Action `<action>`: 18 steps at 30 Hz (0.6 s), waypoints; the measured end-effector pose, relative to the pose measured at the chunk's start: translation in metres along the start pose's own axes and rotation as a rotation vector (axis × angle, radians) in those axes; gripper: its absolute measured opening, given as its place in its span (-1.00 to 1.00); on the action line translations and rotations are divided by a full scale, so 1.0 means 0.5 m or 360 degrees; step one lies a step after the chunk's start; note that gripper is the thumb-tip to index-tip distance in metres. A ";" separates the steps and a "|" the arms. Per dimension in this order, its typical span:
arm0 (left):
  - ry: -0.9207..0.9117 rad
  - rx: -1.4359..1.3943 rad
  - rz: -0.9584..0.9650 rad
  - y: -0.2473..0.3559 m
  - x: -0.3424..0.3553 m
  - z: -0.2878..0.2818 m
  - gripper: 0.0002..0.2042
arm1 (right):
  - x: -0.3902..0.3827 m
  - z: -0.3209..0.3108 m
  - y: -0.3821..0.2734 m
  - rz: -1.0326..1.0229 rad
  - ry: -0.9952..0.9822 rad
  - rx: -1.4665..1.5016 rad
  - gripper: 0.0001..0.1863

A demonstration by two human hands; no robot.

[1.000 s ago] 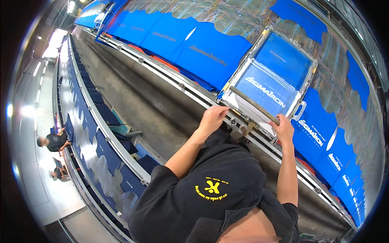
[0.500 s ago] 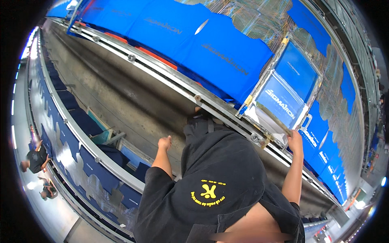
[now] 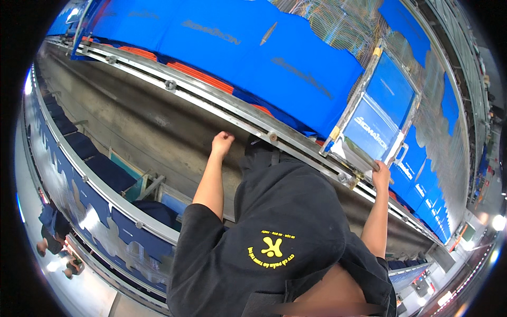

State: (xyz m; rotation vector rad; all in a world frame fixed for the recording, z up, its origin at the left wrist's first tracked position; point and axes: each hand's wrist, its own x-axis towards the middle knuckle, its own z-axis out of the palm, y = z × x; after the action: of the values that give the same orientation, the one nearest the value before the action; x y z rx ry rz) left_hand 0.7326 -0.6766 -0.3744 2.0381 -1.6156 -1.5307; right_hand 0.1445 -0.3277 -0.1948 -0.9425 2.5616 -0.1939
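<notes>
My right hand (image 3: 381,173) is closed around the near end of a long squeegee (image 3: 360,153), which lies across the lower part of a screen-printing frame (image 3: 342,117). White ink shows beside the squeegee. Under the frame's mesh is blue fabric with a white print. The frame sits on the near edge of a long printing table, against its metal rail (image 3: 227,115). My left hand (image 3: 223,142) hangs in the air left of my body, fingers curled, with nothing visible in it. Blue fabric pieces (image 3: 211,58) with dark prints lie left of the frame.
A second long table with dark blue pieces (image 3: 124,224) runs along my left, across a narrow concrete aisle (image 3: 153,127). Stops (image 3: 170,84) stick out from the rail. Orange-red material (image 3: 198,76) shows under the blue pieces. Two people (image 3: 53,238) are beyond the left table.
My left hand has risen forward, toward the table rail, and its fingers have curled in. My right hand stays on the squeegee at the frame. The whole view has shifted slightly.
</notes>
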 end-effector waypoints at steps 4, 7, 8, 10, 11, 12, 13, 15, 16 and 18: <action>-0.0531 -0.0051 -0.0489 0.130 -0.034 -0.065 -0.80 | 0.002 0.003 0.034 0.0046 0.0065 -0.0025 -0.58; -0.0486 -0.0578 -0.0143 0.333 -0.127 -0.231 -0.68 | 0.009 0.003 0.026 0.0193 0.0018 0.0101 -0.57; -0.0360 -0.0591 0.0167 0.413 -0.155 -0.297 -0.67 | 0.007 0.006 0.028 0.0174 -0.0001 0.0084 -0.57; 0.0139 -0.0821 0.0744 0.561 -0.205 -0.419 -0.69 | 0.029 0.006 0.037 0.0106 0.0001 0.0020 -0.57; 0.0384 -0.0927 0.1194 0.664 -0.255 -0.469 -0.70 | 0.032 0.010 0.057 0.0015 0.0047 -0.0056 -0.58; 0.0335 -0.1053 0.1714 0.751 -0.279 -0.525 -0.66 | 0.032 0.012 0.064 0.0061 0.0048 -0.0099 -0.58; 0.0349 -0.0971 0.2053 0.822 -0.310 -0.594 -0.62 | 0.032 0.013 0.059 0.0112 -0.0034 -0.0179 -0.57; 0.0455 -0.0478 0.2515 0.924 -0.379 -0.667 -0.63 | 0.038 0.032 0.096 0.0004 0.0073 -0.0226 -0.53; 0.0454 -0.0160 0.2651 0.967 -0.409 -0.668 -0.63 | 0.036 0.028 0.084 0.0092 0.0000 -0.0063 -0.54; 0.0378 0.0342 0.2854 1.036 -0.431 -0.649 -0.64 | 0.029 0.018 0.110 -0.0031 0.0067 -0.0068 -0.52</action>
State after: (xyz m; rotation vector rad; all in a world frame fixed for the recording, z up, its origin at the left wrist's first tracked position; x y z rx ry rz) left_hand 0.6528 -0.8742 0.2376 0.1392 -2.2335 -0.3575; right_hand 0.1059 -0.2950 -0.2218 -0.9891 2.6056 -0.1665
